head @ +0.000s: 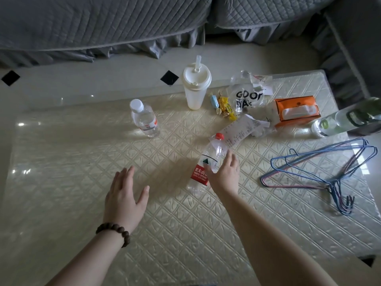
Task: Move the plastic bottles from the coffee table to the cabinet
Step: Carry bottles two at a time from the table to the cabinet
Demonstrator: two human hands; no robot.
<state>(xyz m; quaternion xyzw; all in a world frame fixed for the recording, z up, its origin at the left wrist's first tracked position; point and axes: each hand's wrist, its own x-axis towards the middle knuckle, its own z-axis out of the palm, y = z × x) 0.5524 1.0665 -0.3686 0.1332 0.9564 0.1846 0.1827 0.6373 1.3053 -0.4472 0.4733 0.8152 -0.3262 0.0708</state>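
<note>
An empty clear bottle with a red cap and red label (pixel 203 170) stands tilted on the cream coffee table (pixel 82 162), near its middle. My right hand (pixel 225 172) is against the bottle's right side, thumb over its front, fingers spread. My left hand (pixel 123 195) hovers open over the table to the bottle's left, holding nothing; a bead bracelet is on that wrist. A second clear bottle with a white cap (pixel 145 118) stands upright farther back left. A larger clear bottle with a green top (pixel 346 118) leans at the right edge.
A white lidded cup with a straw (pixel 195 87), wrapped candies (pixel 223 108), a clear plastic bag (pixel 248 96), a receipt (pixel 241 129) and an orange tissue pack (pixel 296 110) lie at the back. Wire hangers (pixel 327 174) lie at right. A grey sofa (pixel 92 23) stands beyond.
</note>
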